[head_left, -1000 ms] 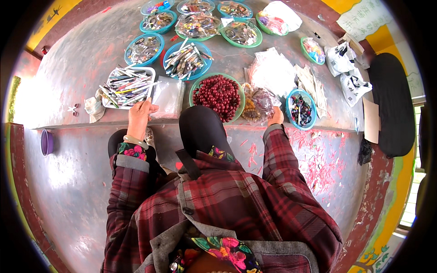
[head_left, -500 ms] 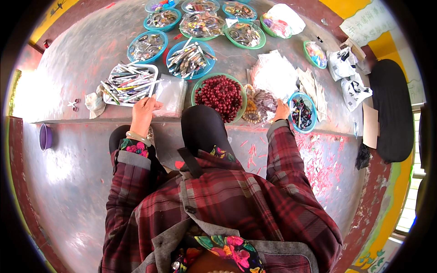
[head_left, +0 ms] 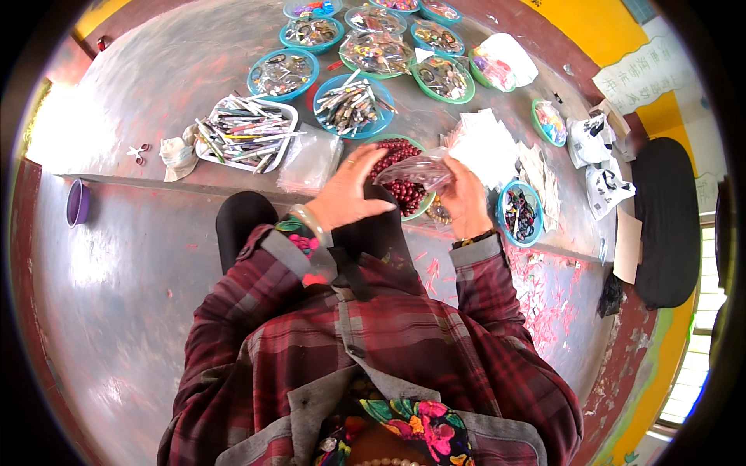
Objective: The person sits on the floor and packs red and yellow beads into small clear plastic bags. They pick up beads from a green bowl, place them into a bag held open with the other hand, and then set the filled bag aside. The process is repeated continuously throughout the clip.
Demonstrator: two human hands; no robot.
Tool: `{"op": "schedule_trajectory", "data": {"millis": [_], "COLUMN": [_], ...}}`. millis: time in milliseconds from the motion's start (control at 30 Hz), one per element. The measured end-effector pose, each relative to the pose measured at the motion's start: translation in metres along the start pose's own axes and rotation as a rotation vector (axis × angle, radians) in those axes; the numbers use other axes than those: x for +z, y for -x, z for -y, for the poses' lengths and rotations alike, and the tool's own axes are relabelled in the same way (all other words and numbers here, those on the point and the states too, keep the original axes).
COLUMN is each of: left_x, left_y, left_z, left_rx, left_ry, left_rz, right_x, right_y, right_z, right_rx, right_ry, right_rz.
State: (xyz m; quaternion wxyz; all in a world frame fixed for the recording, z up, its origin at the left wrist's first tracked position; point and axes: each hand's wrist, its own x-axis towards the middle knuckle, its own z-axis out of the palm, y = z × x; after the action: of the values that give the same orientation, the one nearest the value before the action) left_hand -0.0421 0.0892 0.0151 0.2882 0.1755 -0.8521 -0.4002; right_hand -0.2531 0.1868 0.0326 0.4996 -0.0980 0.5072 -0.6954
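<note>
My right hand pinches a clear plastic bag with some dark contents at its gripped end. The bag stretches over a green basin of dark red beads, partly covering them. Left of it, my left hand has its thumb spread away from its fingers, close to the bag's free end; nothing shows in its grasp. A string of yellowish-brown beads peeks out below my right hand. A stack of clear plastic bags lies left of my left hand.
A white tray of pens and a blue basin of pens stand beyond my left hand. On the right is a blue basin of dark small items. Several basins of bagged goods line the back. Scissors lie far left.
My left hand has moved right from beside the pen tray to the bead basin. My right hand has lifted the plastic bag and brought it left over the beads. The view has shifted slightly.
</note>
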Motion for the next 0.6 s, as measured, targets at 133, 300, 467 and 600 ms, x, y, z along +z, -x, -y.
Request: {"op": "schedule_trajectory", "data": {"millis": [133,300,467,600], "left_x": [0.013,0.007,-0.008,-0.004], "left_y": [-0.009,0.0,0.002,-0.002], "left_z": [-0.013,0.002,0.009,0.006], "left_rx": [0.035,-0.289,-0.406,-0.39], "left_ry": [0.067,1.052,1.807,1.852], "left_rz": [-0.096,-0.196,-0.206,-0.269], "right_x": [0.056,0.053,0.004,0.024], "right_y": [0.028,0.029,-0.005,0.006], "right_z": [-0.011,-0.005,-0.059,-0.083], "right_rx": [0.014,-0.167,0.053,0.124], "right_ry": [-0.033,0.167,0.082,-0.166], "right_rz": [0.209,0.186,0.108,0.302]}}
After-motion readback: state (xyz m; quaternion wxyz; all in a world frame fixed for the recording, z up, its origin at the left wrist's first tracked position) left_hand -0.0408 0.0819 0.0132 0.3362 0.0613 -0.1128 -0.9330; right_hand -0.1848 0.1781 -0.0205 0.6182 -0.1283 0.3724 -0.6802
